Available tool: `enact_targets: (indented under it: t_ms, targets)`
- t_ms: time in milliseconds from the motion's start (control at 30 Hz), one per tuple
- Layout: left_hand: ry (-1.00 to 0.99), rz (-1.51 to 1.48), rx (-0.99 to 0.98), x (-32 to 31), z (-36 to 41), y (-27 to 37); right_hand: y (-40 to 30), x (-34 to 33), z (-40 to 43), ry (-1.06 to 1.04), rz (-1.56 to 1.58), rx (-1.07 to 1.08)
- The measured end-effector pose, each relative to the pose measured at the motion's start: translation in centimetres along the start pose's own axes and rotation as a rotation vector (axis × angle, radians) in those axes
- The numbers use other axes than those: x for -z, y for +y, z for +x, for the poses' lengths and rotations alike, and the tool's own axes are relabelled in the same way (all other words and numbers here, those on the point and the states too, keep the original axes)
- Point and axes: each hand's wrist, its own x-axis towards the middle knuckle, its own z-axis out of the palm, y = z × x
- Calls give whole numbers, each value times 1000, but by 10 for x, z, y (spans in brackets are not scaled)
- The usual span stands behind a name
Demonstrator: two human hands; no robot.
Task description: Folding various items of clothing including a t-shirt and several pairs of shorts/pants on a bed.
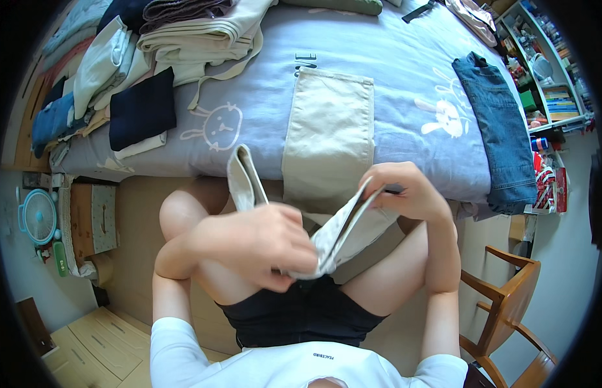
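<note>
A beige cloth garment, probably trousers, lies with its hemmed far end on the bed and drapes over the near edge towards my lap. My left hand, blurred, is closed on its near edge above my thighs. With the fingers of my right hand I pinch the same edge further right and higher. Between both hands the band-like opening sags, its pale inner side showing. A folded loop of the same beige cloth stands up behind my left hand. How it joins the rest is hidden.
The bed has a blue-grey rabbit-print sheet. Piled clothes and a navy folded cloth lie left; folded denim lies right. A wooden chair is at right, a blue fan at left, shelves at far right.
</note>
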Motion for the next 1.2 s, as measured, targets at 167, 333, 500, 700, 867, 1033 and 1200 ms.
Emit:
enact_targets:
  t_ms: [167, 333, 500, 700, 867, 1033, 1200]
  targets:
    - [-42, 113, -171, -16, 3, 35, 7, -56, 23, 31, 567, -8]
    - [-24, 192, -283, -16, 3, 62, 6, -91, 52, 119, 525, 331]
    - [56, 195, -335, -13, 4, 82, -15, -80, 74, -151, 644, 470]
    - [299, 609, 5, 27, -28, 121, -53, -33, 33, 109, 601, 271]
    - [511, 878, 127, 35, -35, 106, -77, -25, 15, 420, 453, 398]
    - [732, 1123, 138, 27, -23, 74, -101, -19, 9, 676, 602, 317]
    - [876, 934, -2, 23, -23, 47, -126, -20, -2, 629, 622, 341]
